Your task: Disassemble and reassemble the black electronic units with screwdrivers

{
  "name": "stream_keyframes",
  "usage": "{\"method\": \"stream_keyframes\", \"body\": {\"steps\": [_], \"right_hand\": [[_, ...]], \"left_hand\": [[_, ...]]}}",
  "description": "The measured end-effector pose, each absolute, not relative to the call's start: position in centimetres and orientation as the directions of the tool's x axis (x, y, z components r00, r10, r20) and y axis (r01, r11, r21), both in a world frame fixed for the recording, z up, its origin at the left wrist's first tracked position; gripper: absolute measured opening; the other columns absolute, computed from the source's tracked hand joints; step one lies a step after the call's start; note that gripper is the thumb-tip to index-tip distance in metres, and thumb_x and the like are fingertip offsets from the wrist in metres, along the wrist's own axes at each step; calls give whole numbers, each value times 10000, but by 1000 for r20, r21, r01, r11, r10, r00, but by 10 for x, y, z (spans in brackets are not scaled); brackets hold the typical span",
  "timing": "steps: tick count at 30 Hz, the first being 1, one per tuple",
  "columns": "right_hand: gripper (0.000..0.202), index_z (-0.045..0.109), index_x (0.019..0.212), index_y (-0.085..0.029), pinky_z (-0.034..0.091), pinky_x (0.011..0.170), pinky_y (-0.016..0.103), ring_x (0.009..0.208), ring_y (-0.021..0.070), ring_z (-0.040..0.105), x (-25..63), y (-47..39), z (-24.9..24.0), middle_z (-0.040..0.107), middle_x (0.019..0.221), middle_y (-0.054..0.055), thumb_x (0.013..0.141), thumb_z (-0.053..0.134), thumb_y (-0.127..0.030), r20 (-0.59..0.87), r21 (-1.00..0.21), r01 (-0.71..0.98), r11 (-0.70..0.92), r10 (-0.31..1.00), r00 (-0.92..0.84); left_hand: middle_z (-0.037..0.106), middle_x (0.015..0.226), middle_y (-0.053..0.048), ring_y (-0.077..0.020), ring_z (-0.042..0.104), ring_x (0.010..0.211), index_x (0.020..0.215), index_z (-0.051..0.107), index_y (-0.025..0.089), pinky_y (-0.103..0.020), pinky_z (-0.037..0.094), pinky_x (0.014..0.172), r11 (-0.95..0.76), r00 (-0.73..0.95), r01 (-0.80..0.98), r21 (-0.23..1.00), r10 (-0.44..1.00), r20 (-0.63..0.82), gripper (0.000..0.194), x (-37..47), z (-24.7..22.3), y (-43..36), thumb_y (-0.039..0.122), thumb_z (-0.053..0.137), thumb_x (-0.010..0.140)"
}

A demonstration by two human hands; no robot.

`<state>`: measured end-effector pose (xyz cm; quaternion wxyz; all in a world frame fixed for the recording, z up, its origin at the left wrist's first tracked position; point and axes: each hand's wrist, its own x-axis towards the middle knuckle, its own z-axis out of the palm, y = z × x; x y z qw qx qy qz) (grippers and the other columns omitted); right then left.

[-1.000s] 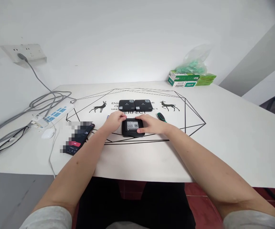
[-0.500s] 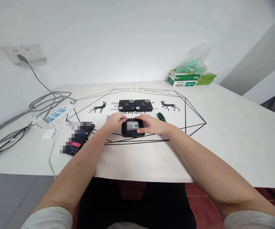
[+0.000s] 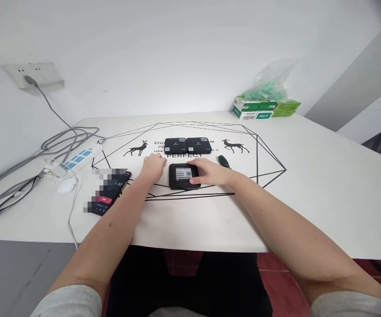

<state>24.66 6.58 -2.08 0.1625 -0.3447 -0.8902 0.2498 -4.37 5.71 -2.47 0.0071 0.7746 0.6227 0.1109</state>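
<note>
Fingers (image 3: pixel 194 162) of the right hand (image 3: pixel 213 172) bear on the far right edge of a black device (image 3: pixel 179 179), the thumb down on its labelled face, so that hand has a light grip on one side of it. The device lies flat on the printed white table (image 3: pixel 190 222), in front of the person and between the two hands, label up. The left hand (image 3: pixel 154 167) is beside it but apart, knuckles up and fingers curled in; whether something small is pinched there, I cannot tell. The step in hand looks like close work on the device's labelled side, with the right hand steadying it and the left off it. Any further move by the left hand on the device would call for crossing that small gap and meeting the near or left edge gently, while the right hand braces against sliding or turning. A tool with a green and black handle (image 3: pixel 224 162) lies just beyond the right hand, and two similar black boxes (image 3: pixel 175 145) sit side by side farther back; neither is being touched.
</note>
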Motion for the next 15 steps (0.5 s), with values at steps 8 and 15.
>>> {"method": "stream_keyframes", "body": {"steps": [8, 15], "right_hand": [[836, 649, 1500, -183, 512, 1182, 656, 1362, 426, 646, 245, 65, -19, 700, 1445, 209, 880, 760, -732, 95, -549, 552, 627, 703, -705], [745, 684, 1451, -209, 517, 1158, 671, 1324, 433, 657, 244, 61, -14, 735, 1385, 189, 893, 757, -698, 116, -554, 525, 646, 684, -720]], "left_hand": [[738, 1195, -146, -341, 652, 1205, 1064, 803, 236, -507, 458, 1054, -194, 173, 970, 144, 974, 145, 285, -36, -22, 56, 208, 521, 1100], [748, 1161, -147, -325, 674, 1160, 993, 753, 191, -485, 497, 1038, -201, 168, 939, 280, 976, 138, 242, -33, -10, 51, 141, 529, 1069]]}}
